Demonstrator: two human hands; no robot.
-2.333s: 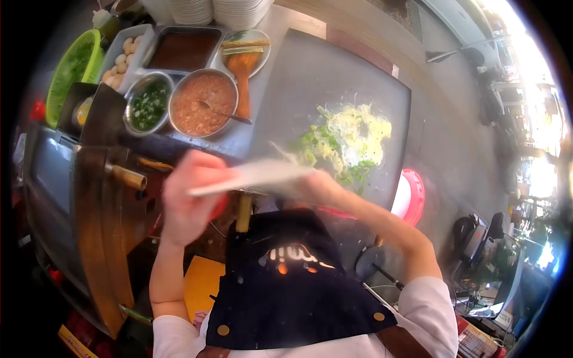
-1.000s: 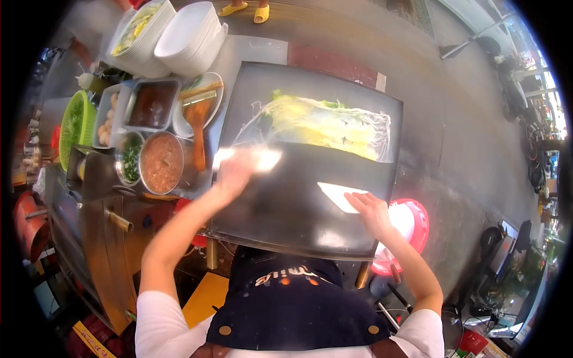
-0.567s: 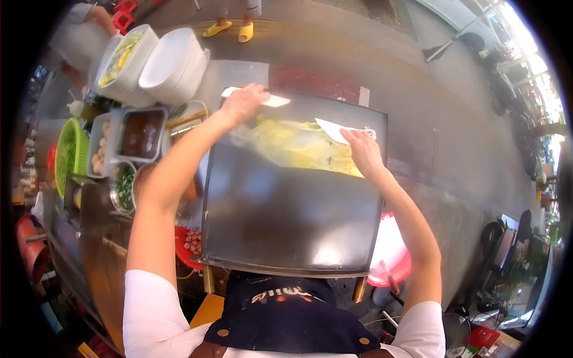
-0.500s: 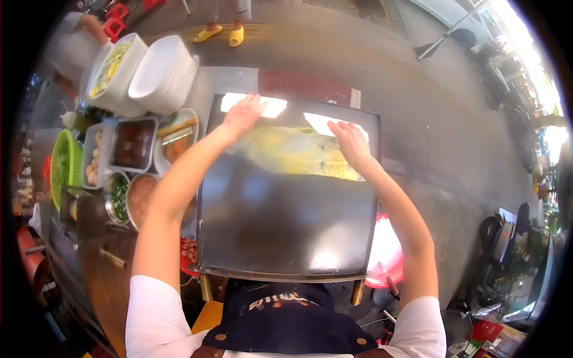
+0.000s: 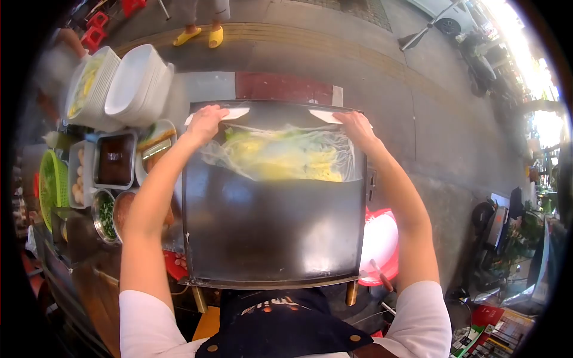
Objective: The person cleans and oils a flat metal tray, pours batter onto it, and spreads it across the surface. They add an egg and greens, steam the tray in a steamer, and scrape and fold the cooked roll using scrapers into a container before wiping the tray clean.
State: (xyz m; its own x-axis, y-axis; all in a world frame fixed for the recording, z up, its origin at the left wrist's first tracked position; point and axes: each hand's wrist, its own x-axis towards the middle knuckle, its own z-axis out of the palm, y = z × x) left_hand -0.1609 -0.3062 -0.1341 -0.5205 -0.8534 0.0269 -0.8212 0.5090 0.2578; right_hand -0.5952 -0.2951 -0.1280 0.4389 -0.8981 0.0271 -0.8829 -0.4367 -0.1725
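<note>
Stretched over the far half of a dark flat metal tray (image 5: 274,227) is a thin translucent sheet (image 5: 286,156), wrinkled at both ends, with yellow egg-like filling and bits of green showing in it. My left hand (image 5: 207,123) is closed around a white flat scraper (image 5: 237,113) at the tray's far left corner. At the far right corner, my right hand (image 5: 356,127) grips a second white scraper (image 5: 324,116). Both scrapers lie along the tray's far edge, just beyond the sheet. The fingertips are partly hidden behind the scrapers.
On the left stand stacked white containers (image 5: 136,83), a tray of brown sauce (image 5: 115,160), eggs (image 5: 77,179), chopped greens (image 5: 107,216) and a green basket (image 5: 54,188). A red basin (image 5: 394,262) sits right of the tray. A person's yellow slippers (image 5: 216,37) show beyond.
My hands have moved apart toward the tray's far corners with the scrapers. The sheet's ends now look wrinkled. The whole view has shifted slightly.
</note>
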